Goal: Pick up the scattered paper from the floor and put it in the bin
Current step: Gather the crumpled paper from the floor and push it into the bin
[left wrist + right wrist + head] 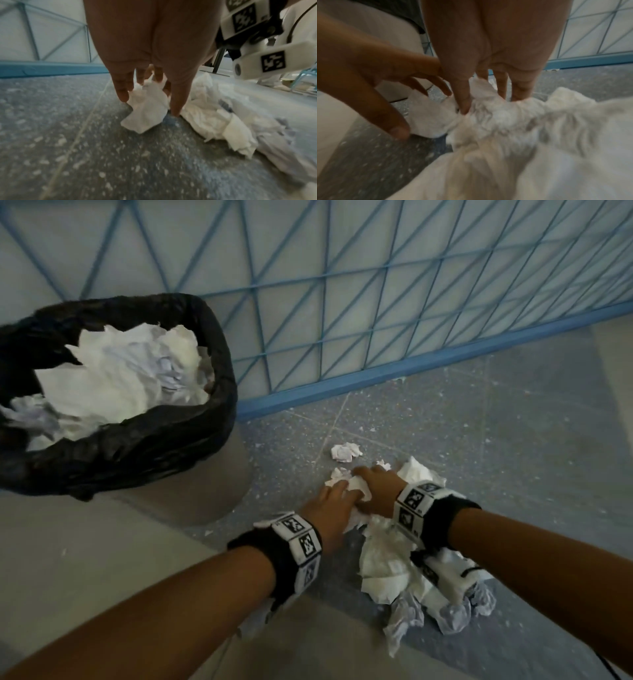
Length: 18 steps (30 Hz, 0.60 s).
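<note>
Crumpled white paper (387, 563) lies in a heap on the speckled grey floor (496, 440). At the heap's far end both hands meet on one wad (358, 486). My left hand (337, 498) holds that wad (145, 108) between thumb and fingers. From the right, my right hand (371, 481) digs its thumb and fingers into the same paper (496, 119) and pinches a ridge of it. A small paper ball (346, 452) sits apart, just beyond the hands. The bin (219, 371), lined with a black bag, stands at the left with paper (130, 378) heaped inside.
A blue wire-grid panel (411, 371) with a blue base bar runs behind the bin and along the far side of the floor. A beige surface (85, 559) borders the grey floor at the near left. More grey-white wads (452, 614) lie under my right forearm.
</note>
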Tool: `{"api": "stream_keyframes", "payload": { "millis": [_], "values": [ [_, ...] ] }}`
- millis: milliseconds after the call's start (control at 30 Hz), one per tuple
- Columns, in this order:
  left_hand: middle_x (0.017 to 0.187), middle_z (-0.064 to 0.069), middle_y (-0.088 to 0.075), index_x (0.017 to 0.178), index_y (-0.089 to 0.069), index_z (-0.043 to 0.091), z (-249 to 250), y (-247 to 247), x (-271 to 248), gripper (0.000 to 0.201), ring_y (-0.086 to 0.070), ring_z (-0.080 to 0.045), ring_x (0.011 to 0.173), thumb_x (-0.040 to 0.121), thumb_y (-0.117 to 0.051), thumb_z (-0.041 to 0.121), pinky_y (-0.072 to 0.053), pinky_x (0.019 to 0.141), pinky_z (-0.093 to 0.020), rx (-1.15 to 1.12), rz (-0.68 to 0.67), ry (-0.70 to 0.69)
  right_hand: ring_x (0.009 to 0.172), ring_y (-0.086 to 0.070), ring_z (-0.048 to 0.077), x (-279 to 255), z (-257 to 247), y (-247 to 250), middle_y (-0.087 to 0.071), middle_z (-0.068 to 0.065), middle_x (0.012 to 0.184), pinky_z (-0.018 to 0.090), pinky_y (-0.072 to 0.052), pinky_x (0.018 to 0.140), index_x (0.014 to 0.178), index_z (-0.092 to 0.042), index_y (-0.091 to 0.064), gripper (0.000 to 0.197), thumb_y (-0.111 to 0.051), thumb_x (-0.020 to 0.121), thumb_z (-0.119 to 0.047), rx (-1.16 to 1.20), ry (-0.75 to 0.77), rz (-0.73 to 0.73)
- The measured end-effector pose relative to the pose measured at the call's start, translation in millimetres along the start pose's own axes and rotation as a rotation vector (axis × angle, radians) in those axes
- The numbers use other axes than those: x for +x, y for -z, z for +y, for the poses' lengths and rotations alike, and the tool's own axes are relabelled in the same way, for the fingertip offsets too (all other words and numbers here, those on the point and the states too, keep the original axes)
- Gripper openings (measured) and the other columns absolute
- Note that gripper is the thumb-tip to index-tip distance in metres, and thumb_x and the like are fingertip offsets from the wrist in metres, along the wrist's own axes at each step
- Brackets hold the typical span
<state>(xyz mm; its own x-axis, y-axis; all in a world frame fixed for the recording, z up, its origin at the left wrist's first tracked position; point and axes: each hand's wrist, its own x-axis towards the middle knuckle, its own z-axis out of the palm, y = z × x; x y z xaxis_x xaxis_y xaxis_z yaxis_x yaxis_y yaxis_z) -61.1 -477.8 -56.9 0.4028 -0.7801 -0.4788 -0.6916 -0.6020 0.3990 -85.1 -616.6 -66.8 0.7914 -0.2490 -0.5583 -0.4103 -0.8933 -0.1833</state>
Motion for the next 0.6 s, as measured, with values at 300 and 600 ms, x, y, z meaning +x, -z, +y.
{"api": "stream_keyframes", "payload": {
  "millis": [300,600],
  "values": [
    [0.125,-0.012,-0.062,0.122,-0.057,0.012,-38.5,7.4,27.0,0.039,-0.058,-0.026,0.116,0.084,-0.062,0.011,-0.046,0.099,-0.035,-0.33,0.204,0.029,0.113,-0.055,0.028,-8.6,13.2,-4.6,-0.06,0.015,0.121,0.028,-0.042,0.089,0.117,-0.008,-0.053,0.033,-0.058,0.084,-0.009,0.36,0.013,0.134],
    [0.149,-0.006,-0.032,0.109,-0.065,0.009,-36.8,14.0,65.3,0.033,-0.025,-0.028,0.137,0.079,-0.068,0.024,-0.028,0.114,-0.038,-0.034,0.229,-0.085,0.128,-0.035,0.036,17.8,27.5,14.8,-0.035,0.019,0.139,0.037,-0.031,0.108,0.123,-0.003,-0.051,0.044,-0.06,0.086,-0.025,0.106,-0.054,0.266]
  ]
}}
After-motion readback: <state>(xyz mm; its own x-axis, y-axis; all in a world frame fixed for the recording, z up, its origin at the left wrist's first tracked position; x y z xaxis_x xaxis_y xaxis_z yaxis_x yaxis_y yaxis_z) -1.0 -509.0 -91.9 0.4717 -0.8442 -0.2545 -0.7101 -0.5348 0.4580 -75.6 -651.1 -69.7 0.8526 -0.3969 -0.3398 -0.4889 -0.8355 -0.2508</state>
